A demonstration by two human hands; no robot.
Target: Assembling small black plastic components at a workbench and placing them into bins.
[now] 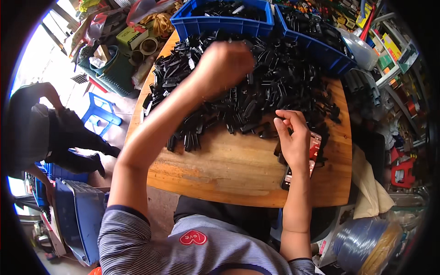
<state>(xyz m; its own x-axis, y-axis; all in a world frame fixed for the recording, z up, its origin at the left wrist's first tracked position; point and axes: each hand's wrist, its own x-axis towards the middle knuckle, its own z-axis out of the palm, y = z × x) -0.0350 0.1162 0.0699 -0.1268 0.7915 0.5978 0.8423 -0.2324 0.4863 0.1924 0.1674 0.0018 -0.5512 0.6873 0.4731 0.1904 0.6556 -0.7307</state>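
Narrow black plastic pieces are lying close, maybe for reaching, grip unclear on blurry left hand, apart on right hand.

Wooden table: bare passage along near edge; obstacles, heaped black parts toward far edge, phone near right edge.

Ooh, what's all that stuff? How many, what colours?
Table: one, brown wood, middle
Plastic parts: too many to count, black, heaped on table
Bins: two, blue, table's far edge
Phone: one, reddish screen, table's right side
Stool: one, blue, left floor
Co-worker: one, dark clothes, left
Basket: one, green, upper left
Wrapped coil: one, greyish, lower right
Clutter: lots, mixed colours, edges
Shirt: one, striped blue, bottom
Left hand: one, bare, blurred over heap
Right hand: one, bare, above table
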